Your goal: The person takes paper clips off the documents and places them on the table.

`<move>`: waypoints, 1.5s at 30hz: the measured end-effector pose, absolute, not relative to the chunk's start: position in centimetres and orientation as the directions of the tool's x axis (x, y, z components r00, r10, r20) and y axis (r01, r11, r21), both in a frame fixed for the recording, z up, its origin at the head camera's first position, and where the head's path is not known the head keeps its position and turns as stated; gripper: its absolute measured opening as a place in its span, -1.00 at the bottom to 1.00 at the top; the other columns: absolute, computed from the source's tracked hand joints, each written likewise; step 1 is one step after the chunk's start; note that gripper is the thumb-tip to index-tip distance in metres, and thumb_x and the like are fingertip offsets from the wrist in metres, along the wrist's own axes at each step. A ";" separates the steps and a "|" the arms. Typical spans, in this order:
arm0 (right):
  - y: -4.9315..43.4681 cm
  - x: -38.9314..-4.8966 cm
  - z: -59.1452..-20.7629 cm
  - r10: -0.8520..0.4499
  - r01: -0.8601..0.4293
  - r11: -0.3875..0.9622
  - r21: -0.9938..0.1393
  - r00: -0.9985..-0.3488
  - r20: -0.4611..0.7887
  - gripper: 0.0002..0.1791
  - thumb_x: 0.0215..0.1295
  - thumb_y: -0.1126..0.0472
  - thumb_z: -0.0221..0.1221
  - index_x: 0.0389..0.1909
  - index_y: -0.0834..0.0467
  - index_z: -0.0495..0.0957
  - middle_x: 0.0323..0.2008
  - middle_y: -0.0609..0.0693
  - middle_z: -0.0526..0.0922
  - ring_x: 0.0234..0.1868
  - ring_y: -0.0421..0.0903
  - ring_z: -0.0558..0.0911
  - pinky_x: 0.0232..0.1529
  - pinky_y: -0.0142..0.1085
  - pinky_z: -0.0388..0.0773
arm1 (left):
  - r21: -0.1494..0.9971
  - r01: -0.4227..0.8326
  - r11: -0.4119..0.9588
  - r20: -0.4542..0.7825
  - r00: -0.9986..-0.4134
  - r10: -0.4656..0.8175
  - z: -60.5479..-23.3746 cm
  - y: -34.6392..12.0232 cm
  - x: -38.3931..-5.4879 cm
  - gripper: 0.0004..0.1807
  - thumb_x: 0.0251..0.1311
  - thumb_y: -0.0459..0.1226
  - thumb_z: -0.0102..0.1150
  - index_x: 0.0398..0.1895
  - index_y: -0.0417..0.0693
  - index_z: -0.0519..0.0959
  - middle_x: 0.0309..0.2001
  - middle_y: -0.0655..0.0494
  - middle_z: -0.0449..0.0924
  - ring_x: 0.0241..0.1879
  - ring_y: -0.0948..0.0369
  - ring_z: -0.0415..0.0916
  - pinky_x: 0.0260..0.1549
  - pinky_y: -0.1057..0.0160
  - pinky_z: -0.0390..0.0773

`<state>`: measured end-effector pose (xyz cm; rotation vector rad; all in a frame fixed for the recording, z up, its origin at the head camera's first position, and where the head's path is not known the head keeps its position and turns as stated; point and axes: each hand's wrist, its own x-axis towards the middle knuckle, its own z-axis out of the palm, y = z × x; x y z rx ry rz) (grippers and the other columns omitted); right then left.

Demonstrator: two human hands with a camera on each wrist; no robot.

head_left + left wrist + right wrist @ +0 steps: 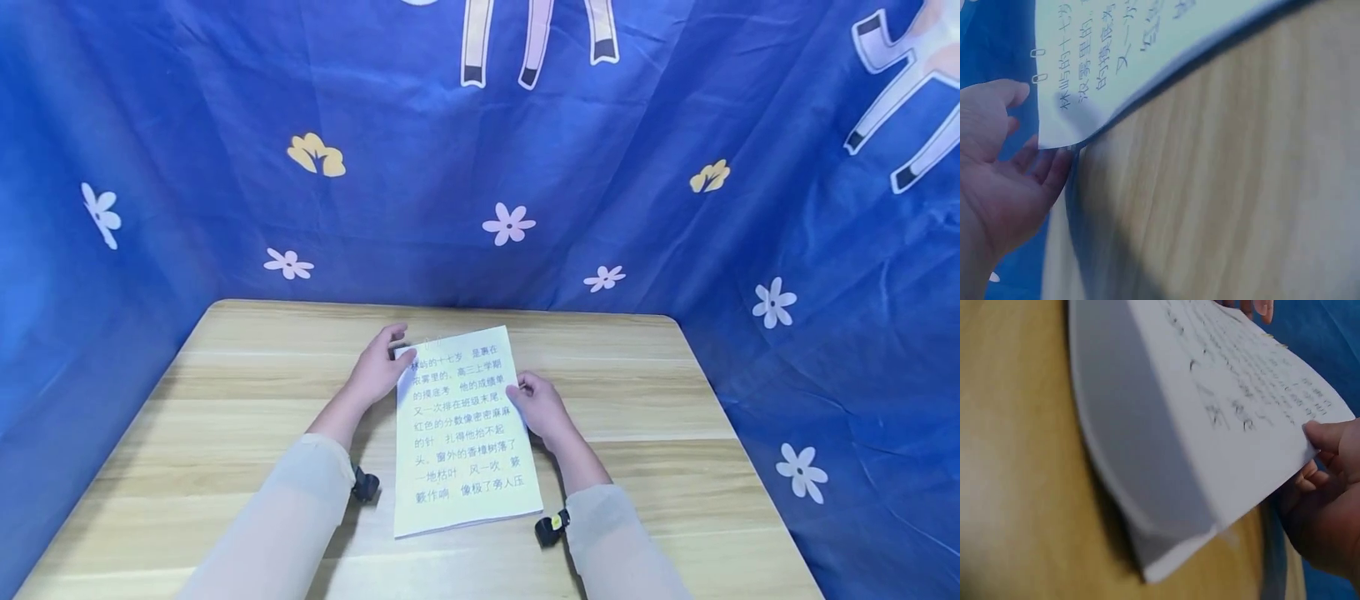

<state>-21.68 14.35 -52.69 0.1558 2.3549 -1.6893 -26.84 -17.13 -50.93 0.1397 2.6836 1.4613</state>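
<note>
A clipped stack of paper sheets lies slightly turned in front of me, its top page covered in handwritten Chinese characters. Two paper clips sit on its top edge. At the upper left corner is my left hand; in the left wrist view its fingers reach under the corner while the thumb stands off the page. My right hand pinches the right edge, thumb on the page and fingers beneath. Seen from the right wrist, the paper bends upward along that side.
The stack is over a light wood-grain table with rounded far corners. A blue curtain printed with flowers and animal legs hangs behind and at both sides. Small black cameras are strapped to both wrists, over pale sleeves.
</note>
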 end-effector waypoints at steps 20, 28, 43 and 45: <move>15.5 -21.8 -54.4 -0.174 0.234 0.103 -0.967 -0.953 -0.249 -0.85 0.60 0.23 0.19 -0.04 0.24 0.62 -0.25 -0.04 0.84 -0.27 -0.13 0.79 -0.13 -0.31 0.70 | 0.934 0.019 0.358 -0.030 -0.991 0.131 -53.5 -16.8 -28.3 -0.56 0.48 -0.10 0.37 0.37 0.16 0.65 0.52 0.01 0.54 0.49 -0.10 0.49 0.61 -0.14 0.30; 15.7 -21.7 -54.4 -0.163 0.232 0.086 -0.969 -0.956 -0.243 -0.75 0.62 0.20 0.16 0.15 0.23 0.58 -0.20 -0.07 0.80 -0.17 -0.14 0.75 -0.03 -0.30 0.69 | 0.944 0.001 0.329 -0.044 -0.991 0.127 -53.9 -16.7 -28.3 -0.54 0.46 -0.08 0.40 0.37 0.14 0.66 0.52 0.01 0.56 0.33 -0.11 0.61 0.57 -0.11 0.35; 15.7 -21.6 -54.5 -0.152 0.227 0.062 -0.972 -0.960 -0.234 -0.86 0.60 0.28 0.14 -0.02 0.27 0.60 -0.14 -0.02 0.84 -0.18 -0.15 0.78 -0.09 -0.34 0.70 | 0.934 0.009 0.357 -0.034 -0.993 0.114 -54.2 -16.5 -28.2 -0.64 0.41 -0.17 0.42 0.23 0.09 0.71 0.17 -0.06 0.77 0.10 0.05 0.67 0.30 0.07 0.47; 15.6 -21.6 -54.6 -0.149 0.226 0.064 -0.972 -0.961 -0.233 -0.87 0.60 0.29 0.14 -0.03 0.26 0.59 -0.15 -0.02 0.84 -0.18 -0.15 0.78 -0.08 -0.34 0.70 | 0.936 0.009 0.352 -0.032 -0.993 0.112 -54.3 -16.6 -28.2 -0.65 0.41 -0.17 0.42 0.21 0.09 0.72 0.19 -0.06 0.76 0.19 -0.02 0.63 0.38 -0.02 0.44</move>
